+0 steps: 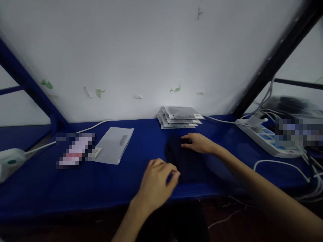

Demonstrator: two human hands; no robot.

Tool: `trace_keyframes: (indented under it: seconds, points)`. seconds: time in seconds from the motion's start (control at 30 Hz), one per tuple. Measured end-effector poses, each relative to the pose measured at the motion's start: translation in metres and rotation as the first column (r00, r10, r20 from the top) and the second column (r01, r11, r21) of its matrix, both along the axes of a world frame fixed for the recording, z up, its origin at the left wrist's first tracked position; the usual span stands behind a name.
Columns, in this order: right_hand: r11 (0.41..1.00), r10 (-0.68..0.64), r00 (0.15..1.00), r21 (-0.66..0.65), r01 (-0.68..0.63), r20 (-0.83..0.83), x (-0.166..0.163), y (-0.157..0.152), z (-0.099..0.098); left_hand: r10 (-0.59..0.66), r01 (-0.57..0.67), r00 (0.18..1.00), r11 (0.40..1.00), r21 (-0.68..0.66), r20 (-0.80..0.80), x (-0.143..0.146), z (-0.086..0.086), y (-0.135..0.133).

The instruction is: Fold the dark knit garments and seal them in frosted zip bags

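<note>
A dark folded cloth [188, 164], perhaps a garment, lies on the blue tabletop [141, 144] in front of me. At its near left edge my left hand [158, 181] is bent, with thumb and index fingertips brought together against the cloth. My right hand [196, 143] rests on the cloth's far part, its thumb and index finger apart. Behind the cloth stands a stack of several frosted plastic bags [180, 117] with white labels. One flat frosted zip bag [113, 144] lies to the left, its small label at the lower left corner.
A blurred-out phone-like object [77, 149] lies left of the single bag. A white power strip [270, 139] with plugs and tangled cables sits at the right. A white cable [96, 125] runs along the back left. A white wall and metal posts close off the rear.
</note>
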State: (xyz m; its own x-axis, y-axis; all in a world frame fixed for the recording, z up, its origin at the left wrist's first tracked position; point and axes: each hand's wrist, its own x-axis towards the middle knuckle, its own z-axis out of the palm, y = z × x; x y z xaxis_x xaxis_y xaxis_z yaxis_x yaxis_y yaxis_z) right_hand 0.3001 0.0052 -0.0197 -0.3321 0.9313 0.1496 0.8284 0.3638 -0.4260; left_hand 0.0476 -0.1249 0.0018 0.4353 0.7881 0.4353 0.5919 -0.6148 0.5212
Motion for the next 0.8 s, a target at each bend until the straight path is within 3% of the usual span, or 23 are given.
trace_keyframes:
  seconds: [0.1,0.17,0.23,0.33,0.4,0.53,0.63,0.8]
  points:
    - [1.000,-0.015,1.000,-0.020,0.015,-0.008,0.012,-0.006,0.002,0.267,-0.261,0.962,0.961,0.091,-0.062,-0.042,0.012,0.027]
    - [1.000,-0.010,1.000,-0.024,0.010,-0.001,0.016,-0.011,0.004,0.462,-0.445,0.873,0.885,0.135,-0.154,-0.072,0.019,0.048]
    - [1.000,-0.008,1.000,-0.023,0.008,0.022,0.016,-0.015,0.007,0.555,-0.545,0.775,0.829,0.124,-0.303,-0.098,0.022,0.066]
    - [1.000,-0.005,0.994,-0.008,0.006,0.106,0.013,-0.019,0.012,0.487,-0.559,0.703,0.829,0.020,-0.518,-0.121,0.019,0.081]
    - [1.000,0.008,0.987,0.005,-0.009,0.158,0.008,-0.022,0.016,0.428,-0.525,0.719,0.851,-0.023,-0.547,-0.126,0.016,0.084]
    - [0.996,0.081,0.977,0.020,-0.087,0.199,-0.006,-0.032,0.022,0.253,-0.327,0.851,0.941,-0.088,-0.459,-0.112,0.016,0.077]
    - [0.988,0.129,0.970,0.060,-0.144,0.205,-0.018,-0.043,0.026,0.106,-0.172,0.914,0.975,-0.139,-0.391,-0.093,0.020,0.069]
    - [0.973,0.158,0.973,0.142,-0.183,0.167,-0.038,-0.064,0.031,0.077,-0.142,0.923,0.979,-0.146,-0.378,-0.070,0.024,0.062]
